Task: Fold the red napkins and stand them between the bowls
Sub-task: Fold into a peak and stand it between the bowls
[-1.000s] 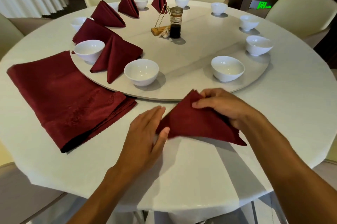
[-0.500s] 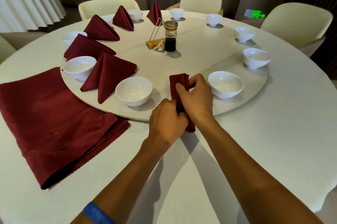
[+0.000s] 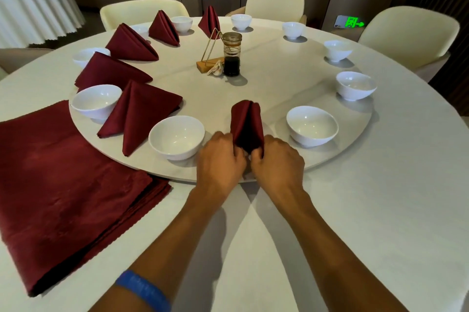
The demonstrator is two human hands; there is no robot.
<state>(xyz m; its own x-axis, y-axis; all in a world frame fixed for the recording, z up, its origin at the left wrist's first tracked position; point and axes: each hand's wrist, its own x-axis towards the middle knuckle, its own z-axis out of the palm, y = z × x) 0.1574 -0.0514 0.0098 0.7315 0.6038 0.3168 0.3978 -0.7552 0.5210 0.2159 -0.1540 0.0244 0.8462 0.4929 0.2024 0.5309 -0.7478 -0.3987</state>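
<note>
We work at a round white table [image 3: 330, 235] in a dining room. Nearest us, our left hand [image 3: 220, 162] and right hand [image 3: 278, 162] each pinch a lower corner of the folded napkin [image 3: 246, 124], its long axis running up and away from our fingers. It stands on the turntable [image 3: 279, 88] between two bowls [image 3: 177, 136], equally near both hands. Five napkins already stand beyond; we count ten bowls. A flat stack [image 3: 63, 185] waits at left.

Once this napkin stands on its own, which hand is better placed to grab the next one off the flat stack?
Left, probably. The stack of flat napkins lies on the left hand's side; the right hand would cross over. Both now grip the folded napkin.
</note>
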